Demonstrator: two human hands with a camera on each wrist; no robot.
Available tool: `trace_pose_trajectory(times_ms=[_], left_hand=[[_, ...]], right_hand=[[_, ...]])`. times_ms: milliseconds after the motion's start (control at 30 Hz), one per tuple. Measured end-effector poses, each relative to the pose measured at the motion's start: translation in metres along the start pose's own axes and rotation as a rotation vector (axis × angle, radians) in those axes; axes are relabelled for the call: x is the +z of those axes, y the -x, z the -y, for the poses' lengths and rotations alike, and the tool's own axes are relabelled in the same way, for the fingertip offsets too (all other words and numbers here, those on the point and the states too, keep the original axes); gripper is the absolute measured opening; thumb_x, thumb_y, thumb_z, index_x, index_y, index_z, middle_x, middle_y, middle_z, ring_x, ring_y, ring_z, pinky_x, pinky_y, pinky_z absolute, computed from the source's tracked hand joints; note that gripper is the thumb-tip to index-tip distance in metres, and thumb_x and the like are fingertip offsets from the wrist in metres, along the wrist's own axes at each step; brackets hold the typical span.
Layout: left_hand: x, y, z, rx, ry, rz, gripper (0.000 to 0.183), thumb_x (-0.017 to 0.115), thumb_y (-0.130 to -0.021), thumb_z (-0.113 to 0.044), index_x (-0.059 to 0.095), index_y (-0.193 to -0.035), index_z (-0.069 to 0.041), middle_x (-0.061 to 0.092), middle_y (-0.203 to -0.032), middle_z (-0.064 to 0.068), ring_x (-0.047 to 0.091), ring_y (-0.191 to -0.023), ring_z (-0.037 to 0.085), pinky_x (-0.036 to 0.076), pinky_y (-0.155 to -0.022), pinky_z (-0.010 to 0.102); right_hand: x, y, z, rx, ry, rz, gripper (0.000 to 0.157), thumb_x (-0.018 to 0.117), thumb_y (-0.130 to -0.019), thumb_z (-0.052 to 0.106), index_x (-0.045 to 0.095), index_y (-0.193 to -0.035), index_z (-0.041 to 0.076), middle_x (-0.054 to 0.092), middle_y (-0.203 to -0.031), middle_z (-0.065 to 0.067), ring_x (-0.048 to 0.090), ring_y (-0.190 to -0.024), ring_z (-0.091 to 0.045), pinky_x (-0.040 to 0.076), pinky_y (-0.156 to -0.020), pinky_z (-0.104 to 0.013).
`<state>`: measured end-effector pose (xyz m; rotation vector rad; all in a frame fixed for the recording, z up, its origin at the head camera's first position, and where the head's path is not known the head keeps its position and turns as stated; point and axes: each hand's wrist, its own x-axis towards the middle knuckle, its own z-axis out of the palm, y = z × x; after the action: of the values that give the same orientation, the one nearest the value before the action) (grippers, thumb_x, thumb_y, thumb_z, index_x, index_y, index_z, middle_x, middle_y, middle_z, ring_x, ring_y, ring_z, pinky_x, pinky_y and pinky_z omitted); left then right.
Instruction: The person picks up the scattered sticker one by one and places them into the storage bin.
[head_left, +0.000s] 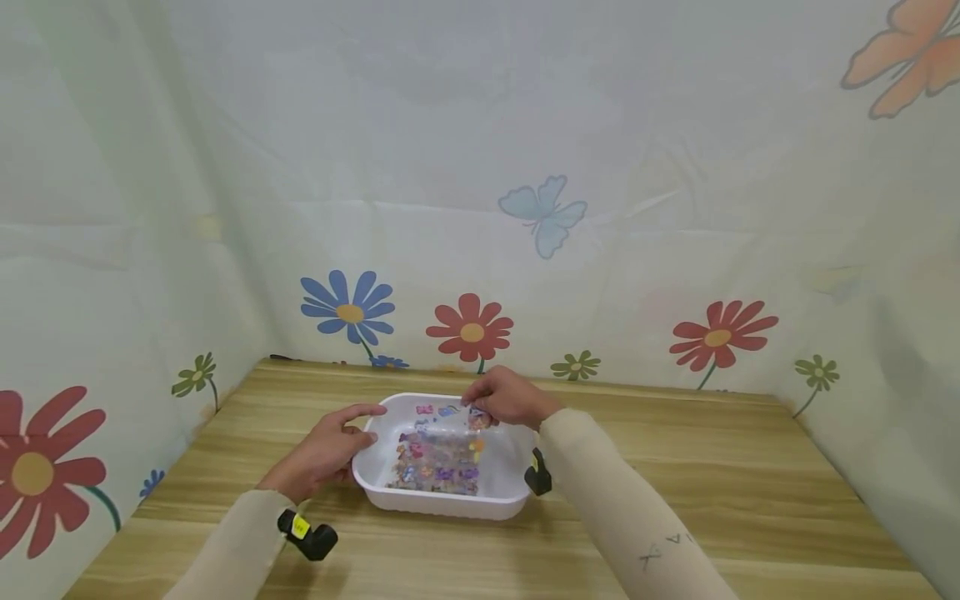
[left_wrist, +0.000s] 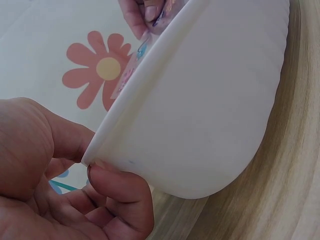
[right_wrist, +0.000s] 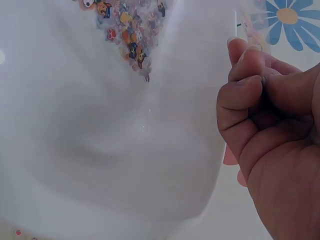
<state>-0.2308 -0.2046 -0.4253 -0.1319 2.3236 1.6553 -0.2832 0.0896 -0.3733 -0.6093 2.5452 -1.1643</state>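
Note:
A white plastic basin [head_left: 491,506] sits on the wooden table with a patch of small colourful cartoon stickers [head_left: 438,467] on its floor. My left hand [head_left: 326,448] holds the basin's left end; in the left wrist view the thumb and fingers pinch its rim [left_wrist: 112,117]. Over the far rim, my right hand [head_left: 512,398] pinches a clear sticker sheet [head_left: 447,411] printed with small coloured figures. In the right wrist view, the curled fingers and thumb of that hand hide much of the sheet [right_wrist: 257,30].
The wood-grain table [head_left: 675,467] runs out on both sides of the basin. Behind it and at the sides hangs a pale curtain [head_left: 420,150] printed with flowers and butterflies. Each wrist wears a small black camera [head_left: 309,536].

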Motion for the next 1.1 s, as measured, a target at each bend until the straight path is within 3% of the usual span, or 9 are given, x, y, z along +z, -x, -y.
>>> trace_pose_trajectory(times_ms=[333,600,833,1100], left_hand=[[0.0007,0.0001,0.0004,0.003,0.003,-0.002,0.049,0.057,-0.105,-0.009,0.05,-0.153,-0.017,0.062,-0.119,0.023,0.067,-0.083,0.025,0.058,-0.06,0.035],[0.0,-0.0007,-0.0002,-0.001,-0.001,-0.002,0.049,0.057,-0.105,-0.01,0.05,-0.153,-0.018,0.062,-0.121,0.024,0.067,-0.083,0.025,0.059,-0.062,0.036],[0.0007,0.0007,-0.0015,-0.007,-0.023,-0.01,0.049,0.057,-0.105,-0.011,0.05,-0.153,-0.018,0.063,-0.121,0.024,0.065,-0.08,0.025,0.057,-0.061,0.034],[0.0008,0.0013,-0.0011,-0.007,-0.015,-0.004,0.049,0.057,-0.105,-0.011,0.049,-0.154,-0.018,0.062,-0.122,0.024,0.065,-0.081,0.025,0.057,-0.061,0.034]], right_hand=[[0.0041,-0.0025,0.0005,0.018,0.004,0.031,0.025,0.057,-0.101,-0.001,0.075,-0.119,-0.003,0.076,-0.103,-0.012,0.058,-0.066,-0.01,0.048,-0.06,-0.02],[0.0067,-0.0015,0.0012,0.005,0.08,0.063,0.026,0.057,-0.1,-0.002,0.076,-0.118,-0.003,0.077,-0.096,-0.011,0.056,-0.061,-0.008,0.046,-0.058,-0.019],[0.0079,-0.0019,0.0027,0.01,0.103,0.09,0.027,0.057,-0.1,-0.003,0.075,-0.12,-0.003,0.078,-0.1,-0.012,0.056,-0.062,-0.01,0.047,-0.058,-0.019],[0.0086,-0.0042,-0.0004,0.053,0.152,0.151,0.034,0.056,-0.096,-0.007,0.073,-0.125,-0.002,0.075,-0.115,-0.014,0.059,-0.069,-0.013,0.049,-0.059,-0.022]])
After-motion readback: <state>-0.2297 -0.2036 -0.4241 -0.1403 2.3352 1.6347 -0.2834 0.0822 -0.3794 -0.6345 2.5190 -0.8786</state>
